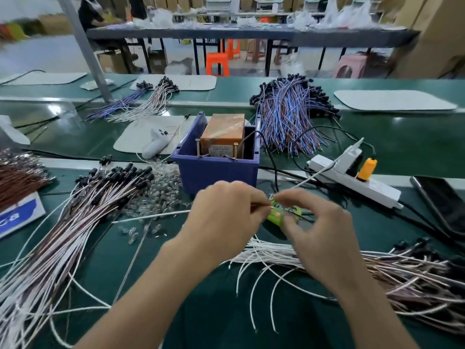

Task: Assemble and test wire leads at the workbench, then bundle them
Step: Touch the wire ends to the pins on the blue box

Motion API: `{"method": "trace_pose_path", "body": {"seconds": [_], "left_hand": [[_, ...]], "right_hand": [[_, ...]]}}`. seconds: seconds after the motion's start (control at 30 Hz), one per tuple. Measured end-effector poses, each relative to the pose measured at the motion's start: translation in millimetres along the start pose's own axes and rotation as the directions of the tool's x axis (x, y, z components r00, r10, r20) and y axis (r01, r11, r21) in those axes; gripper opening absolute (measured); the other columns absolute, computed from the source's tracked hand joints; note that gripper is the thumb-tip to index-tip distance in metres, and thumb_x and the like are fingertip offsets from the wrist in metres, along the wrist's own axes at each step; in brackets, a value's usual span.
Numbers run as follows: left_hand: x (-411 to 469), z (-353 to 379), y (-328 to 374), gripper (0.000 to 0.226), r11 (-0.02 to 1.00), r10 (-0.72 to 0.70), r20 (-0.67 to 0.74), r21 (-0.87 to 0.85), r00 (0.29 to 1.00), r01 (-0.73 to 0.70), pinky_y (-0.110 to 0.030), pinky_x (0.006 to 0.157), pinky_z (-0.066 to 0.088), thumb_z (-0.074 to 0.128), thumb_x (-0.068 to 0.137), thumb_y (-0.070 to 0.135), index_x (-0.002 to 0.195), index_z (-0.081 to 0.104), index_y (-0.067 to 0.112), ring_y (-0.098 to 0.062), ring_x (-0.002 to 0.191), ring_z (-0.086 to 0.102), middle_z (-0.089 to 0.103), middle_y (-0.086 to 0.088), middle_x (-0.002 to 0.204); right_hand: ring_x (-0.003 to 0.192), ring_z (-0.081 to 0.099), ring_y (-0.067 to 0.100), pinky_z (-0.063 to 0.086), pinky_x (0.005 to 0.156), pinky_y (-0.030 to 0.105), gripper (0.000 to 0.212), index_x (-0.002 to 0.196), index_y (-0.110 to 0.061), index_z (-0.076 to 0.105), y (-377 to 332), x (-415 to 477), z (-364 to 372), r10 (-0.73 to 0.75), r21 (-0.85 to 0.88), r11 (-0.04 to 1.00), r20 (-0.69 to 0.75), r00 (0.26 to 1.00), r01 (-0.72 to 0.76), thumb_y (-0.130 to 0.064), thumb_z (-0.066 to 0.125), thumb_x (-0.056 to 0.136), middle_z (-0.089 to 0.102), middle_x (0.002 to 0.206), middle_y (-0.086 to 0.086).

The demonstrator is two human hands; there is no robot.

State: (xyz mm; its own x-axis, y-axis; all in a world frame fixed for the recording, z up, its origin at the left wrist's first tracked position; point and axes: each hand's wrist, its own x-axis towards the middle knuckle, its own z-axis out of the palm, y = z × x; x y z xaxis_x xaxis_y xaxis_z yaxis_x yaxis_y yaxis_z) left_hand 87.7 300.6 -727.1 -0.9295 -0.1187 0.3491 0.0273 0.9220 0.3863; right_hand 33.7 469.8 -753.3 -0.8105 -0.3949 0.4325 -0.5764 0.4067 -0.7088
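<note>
Workbench seen from the head camera. The left hand (221, 212) is curled, and a thin white lead (151, 216) is pinched between its thumb and fingertips; the rest of the lead trails out leftward across the green bench top (214, 311). The pinched end is presented to a small green test block (274, 216) on which a red spot is lit. The block is gripped by the right hand (319, 235), with the thumb laid against its near side and the fingers curled over it. Both hands are held just in front of a blue bin (216, 170) in which an orange-wrapped box (222, 133) is seated. A fanned pile of black-capped leads (75, 222) is spread at the left, beside scattered glass bulbs (161, 192). A second pile of leads (377, 268) is laid under and to the right of the right hand. A white power strip (352, 180) is placed at the right of the bin.
</note>
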Motion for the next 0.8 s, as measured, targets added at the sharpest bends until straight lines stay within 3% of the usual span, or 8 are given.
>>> {"method": "trace_pose_path", "body": {"seconds": [0.1,0.23,0.43,0.57,0.67,0.73,0.8], "left_hand": [[0.9,22.2,-6.6,0.018,0.952,-0.093,-0.055,-0.298,0.994,0.073,-0.023,0.060,0.047,0.075,0.087,0.024,0.099,0.081,0.036,-0.006,0.063,0.061,0.075,0.013,0.075],[0.2,37.8,-33.2,0.013,0.876,-0.259,-0.111,-0.446,0.959,0.185,-0.032,0.069,0.057,0.082,0.083,0.032,0.091,0.079,0.041,0.002,0.073,0.070,0.075,0.024,0.078],[-6.9,44.3,-58.4,0.023,0.844,-0.300,-0.099,-0.491,0.949,0.215,-0.020,0.073,0.057,0.085,0.080,0.033,0.092,0.077,0.050,0.008,0.076,0.071,0.074,0.029,0.078],[-15.0,48.0,-58.5,0.024,0.907,-0.295,-0.204,-0.368,0.933,0.207,-0.019,0.076,0.055,0.076,0.078,0.046,0.100,0.071,0.056,0.011,0.079,0.068,0.071,0.037,0.082],[-18.2,47.8,-61.7,0.023,0.918,-0.297,-0.277,-0.348,0.914,0.192,-0.026,0.077,0.057,0.083,0.081,0.038,0.099,0.074,0.049,0.007,0.080,0.068,0.072,0.034,0.086],[-19.8,47.8,-60.5,0.022,0.924,-0.270,-0.310,-0.350,0.912,0.155,-0.024,0.075,0.054,0.081,0.080,0.038,0.100,0.075,0.046,0.004,0.078,0.068,0.071,0.033,0.088],[-20.4,46.9,-57.5,0.011,0.952,-0.184,-0.351,-0.296,0.918,0.077,-0.028,0.071,0.053,0.079,0.079,0.036,0.090,0.081,0.035,-0.002,0.072,0.065,0.073,0.026,0.081]], "right_hand": [[0.093,0.067,0.001,0.049,0.084,0.013,0.039,0.108,-0.036,0.069,-11.5,18.2,18.8,-0.010,0.004,1.000,0.110,0.994,0.009,-0.010,0.051,0.084,0.074,0.096,-0.020],[0.081,0.067,-0.004,0.048,0.075,0.006,0.027,0.094,-0.031,0.072,0.6,34.0,31.4,0.072,-0.008,0.997,0.074,0.995,-0.071,-0.006,0.068,0.085,0.074,0.081,-0.016],[0.066,0.065,0.004,0.047,0.060,0.013,0.021,0.079,-0.031,0.072,17.5,25.1,42.0,0.056,0.053,0.997,0.045,0.997,-0.059,-0.012,0.076,0.086,0.069,0.070,-0.019],[0.064,0.066,0.008,0.053,0.063,0.027,0.019,0.080,-0.029,0.071,24.8,22.6,42.8,0.158,0.090,0.982,0.067,0.985,-0.164,-0.012,0.071,0.091,0.071,0.068,-0.012],[0.053,0.059,0.005,0.045,0.052,0.018,0.022,0.076,-0.027,0.070,31.2,25.5,36.9,0.261,0.159,0.947,0.124,0.957,-0.279,-0.011,0.067,0.091,0.070,0.062,-0.005],[0.050,0.054,0.002,0.038,0.052,0.013,0.016,0.078,-0.027,0.072,33.4,25.7,35.0,0.257,0.159,0.943,0.211,0.943,-0.292,-0.020,0.067,0.092,0.070,0.062,-0.003],[0.052,0.053,0.004,0.041,0.058,0.023,0.018,0.082,-0.027,0.074,33.8,23.9,36.0,0.238,0.194,0.933,0.300,0.924,-0.303,-0.036,0.062,0.092,0.070,0.065,-0.002]]}}
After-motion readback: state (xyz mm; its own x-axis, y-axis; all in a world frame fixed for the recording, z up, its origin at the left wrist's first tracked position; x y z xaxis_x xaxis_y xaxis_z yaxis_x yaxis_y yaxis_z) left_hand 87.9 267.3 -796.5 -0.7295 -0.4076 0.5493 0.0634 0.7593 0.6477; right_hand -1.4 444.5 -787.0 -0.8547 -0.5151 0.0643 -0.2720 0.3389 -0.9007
